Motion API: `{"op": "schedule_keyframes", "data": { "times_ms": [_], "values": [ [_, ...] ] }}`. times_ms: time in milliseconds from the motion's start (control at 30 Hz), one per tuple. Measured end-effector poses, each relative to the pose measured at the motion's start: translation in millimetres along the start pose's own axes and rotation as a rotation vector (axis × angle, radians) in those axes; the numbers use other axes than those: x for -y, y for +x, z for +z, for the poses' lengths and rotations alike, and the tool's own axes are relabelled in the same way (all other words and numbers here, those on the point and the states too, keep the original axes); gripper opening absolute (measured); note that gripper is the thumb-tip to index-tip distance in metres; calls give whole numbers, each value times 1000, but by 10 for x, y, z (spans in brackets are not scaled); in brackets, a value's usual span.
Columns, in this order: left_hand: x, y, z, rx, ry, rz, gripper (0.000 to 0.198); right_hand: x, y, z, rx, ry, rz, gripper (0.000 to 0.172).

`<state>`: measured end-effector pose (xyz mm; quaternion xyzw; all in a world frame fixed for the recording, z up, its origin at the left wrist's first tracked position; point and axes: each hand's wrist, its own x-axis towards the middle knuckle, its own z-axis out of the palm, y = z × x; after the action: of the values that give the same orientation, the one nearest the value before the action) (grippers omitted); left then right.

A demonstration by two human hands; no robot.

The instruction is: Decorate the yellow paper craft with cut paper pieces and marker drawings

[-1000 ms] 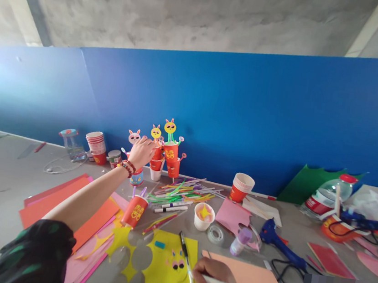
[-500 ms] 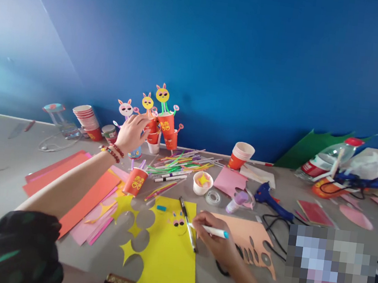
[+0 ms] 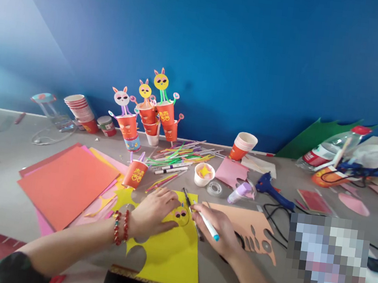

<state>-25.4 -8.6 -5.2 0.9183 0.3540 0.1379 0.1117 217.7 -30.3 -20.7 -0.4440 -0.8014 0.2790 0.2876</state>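
Observation:
My left hand [image 3: 154,211] lies over the yellow sheet [image 3: 174,259], fingers spread beside a small drawn face [image 3: 180,213] with pink and dark eyes. In my right hand [image 3: 214,229] is a white marker [image 3: 209,224] with a blue end, held at the sheet's right edge close to the face. A black pen [image 3: 187,198] lies on the sheet, partly under my right hand. Round holes are cut in the sheet's left side. Near my left hand stands a red cup [image 3: 135,174] with purple straws.
Behind are cups with rabbit figures [image 3: 129,125], a heap of coloured sticks [image 3: 183,154] and stacked cups [image 3: 243,144]. Orange-red sheets [image 3: 67,181] lie left. A white bowl [image 3: 203,174], glue stick [image 3: 238,192], blue glue gun [image 3: 274,193] and peach sheet [image 3: 244,219] are right.
My left hand has come down from the rabbit-figure cups to the yellow sheet. My right hand still holds the marker, its blue end now tilted lower. The view has shifted slightly.

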Motion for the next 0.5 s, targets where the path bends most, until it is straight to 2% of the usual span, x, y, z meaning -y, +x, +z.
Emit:
{"op": "schedule_keyframes", "data": {
  "times_ms": [133,333,500],
  "values": [
    [-31,-15,138,-27,-20,-16,35,10,-35,13,-92,162,-11,33],
    [-48,-48,280,-80,-43,-19,25,-6,-47,167,-118,448,169,17],
    [-16,-75,344,-79,-49,-19,27,-40,-23,225,-105,427,193,16]
  ]
}}
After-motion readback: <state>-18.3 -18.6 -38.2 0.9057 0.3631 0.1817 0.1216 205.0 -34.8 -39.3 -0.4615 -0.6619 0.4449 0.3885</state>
